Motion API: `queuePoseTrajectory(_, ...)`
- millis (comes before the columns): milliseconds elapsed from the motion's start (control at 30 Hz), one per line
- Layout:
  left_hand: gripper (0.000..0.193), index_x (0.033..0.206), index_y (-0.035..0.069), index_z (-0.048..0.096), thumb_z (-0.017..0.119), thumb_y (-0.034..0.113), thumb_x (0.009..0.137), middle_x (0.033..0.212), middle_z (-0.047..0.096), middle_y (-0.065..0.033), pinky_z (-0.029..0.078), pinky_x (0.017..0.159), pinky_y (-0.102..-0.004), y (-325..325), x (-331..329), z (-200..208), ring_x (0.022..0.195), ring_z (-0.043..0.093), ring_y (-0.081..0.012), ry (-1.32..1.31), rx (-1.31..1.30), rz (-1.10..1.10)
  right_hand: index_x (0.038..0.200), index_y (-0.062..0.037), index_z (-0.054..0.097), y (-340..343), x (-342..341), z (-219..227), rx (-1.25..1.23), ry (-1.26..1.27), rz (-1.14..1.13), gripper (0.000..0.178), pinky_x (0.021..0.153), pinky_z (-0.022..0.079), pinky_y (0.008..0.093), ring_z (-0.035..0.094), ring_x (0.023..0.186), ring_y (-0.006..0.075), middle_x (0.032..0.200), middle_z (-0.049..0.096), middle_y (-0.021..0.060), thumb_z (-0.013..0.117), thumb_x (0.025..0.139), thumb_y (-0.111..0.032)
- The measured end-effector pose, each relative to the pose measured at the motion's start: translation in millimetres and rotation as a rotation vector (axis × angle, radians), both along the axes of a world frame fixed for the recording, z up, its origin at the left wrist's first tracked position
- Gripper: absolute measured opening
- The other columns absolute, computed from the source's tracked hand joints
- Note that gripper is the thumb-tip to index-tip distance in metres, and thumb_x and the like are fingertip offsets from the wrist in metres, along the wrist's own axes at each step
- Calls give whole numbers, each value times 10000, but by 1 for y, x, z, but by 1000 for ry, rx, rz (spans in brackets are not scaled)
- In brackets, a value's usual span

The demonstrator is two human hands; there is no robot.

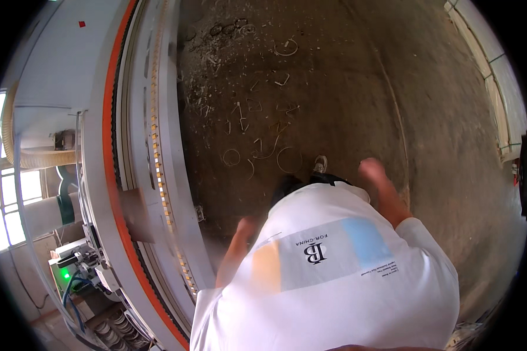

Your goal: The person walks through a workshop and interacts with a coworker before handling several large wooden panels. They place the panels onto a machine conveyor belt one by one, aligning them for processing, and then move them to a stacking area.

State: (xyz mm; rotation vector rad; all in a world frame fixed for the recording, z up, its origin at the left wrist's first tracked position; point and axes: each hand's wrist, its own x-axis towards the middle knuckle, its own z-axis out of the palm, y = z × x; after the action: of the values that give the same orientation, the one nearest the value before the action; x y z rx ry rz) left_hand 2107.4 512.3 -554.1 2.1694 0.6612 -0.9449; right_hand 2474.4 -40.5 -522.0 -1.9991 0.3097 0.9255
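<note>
My left hand (246,225) hangs low beside my body, close to the white side of a long machine (181,175) and apart from it. On the other side, my right hand (372,170) swings forward above the bare floor. Both hands are blurred and seen from above, so their fingers cannot be made out. Nothing shows in either one. One of my shoes (320,164) shows ahead of my white shirt (345,304).
An orange strip (116,193) and a row of yellow pieces (156,134) run along the machine. Curled offcut strips (231,157) and pale scraps (214,58) litter the concrete floor (345,88). Wrapped stacked boards (495,88) stand far right. A green light (66,274) glows lower left.
</note>
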Motion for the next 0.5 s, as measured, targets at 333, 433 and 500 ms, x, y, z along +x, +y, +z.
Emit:
queuePoseTrajectory(333, 438, 1235, 51, 705, 607, 378, 960, 1206, 716, -188, 520, 951, -427, 6, 222, -1, 1141, 677, -337, -165, -149, 472, 1152, -93, 703, 100, 205, 37, 38, 32, 39, 295, 662, 545, 289, 685, 795, 121, 1009, 738, 14, 640, 992, -332)
queuePoseTrajectory(433, 305, 1192, 53, 739, 689, 244, 959, 1134, 748, -107, 500, 954, -374, 40, 283, -64, 1107, 646, -193, -126, -144, 390, 1136, -82, 709, 111, 247, 27, 27, 98, 94, 289, 652, 551, 310, 698, 805, 140, 1000, 743, 27, 635, 995, -323)
queuePoseTrajectory(500, 304, 1156, 74, 756, 672, 273, 942, 1124, 748, -146, 506, 975, -388, 55, 326, -101, 1128, 665, -234, -233, -97, 610, 1137, -76, 704, 113, 279, 43, 69, 10, 174, 288, 641, 553, 336, 706, 817, 175, 995, 739, 53, 603, 1000, -308)
